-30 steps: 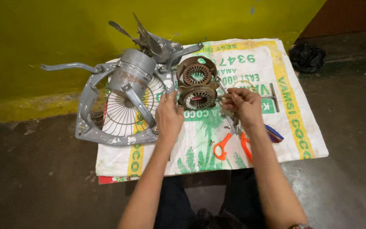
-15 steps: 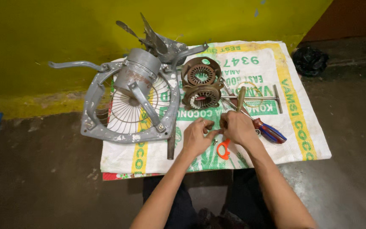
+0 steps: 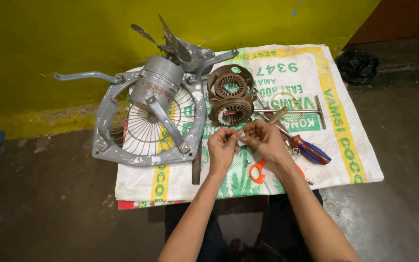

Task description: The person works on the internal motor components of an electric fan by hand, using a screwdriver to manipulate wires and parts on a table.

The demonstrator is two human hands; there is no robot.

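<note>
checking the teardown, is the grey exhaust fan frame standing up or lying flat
Lying flat: the fan frame rests on the woven sack with its wire guard against the sack and its motor housing facing up.

head camera looks steeply down, close over the woven sack (image 3: 316, 87)

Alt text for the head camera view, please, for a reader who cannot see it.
Both hands, left hand and right hand, meet over a white woven sack on the floor, pinching something small between the fingertips. Ahead lie two motor stators, a grey fan frame, a screwdriver and orange-handled scissors.
</note>
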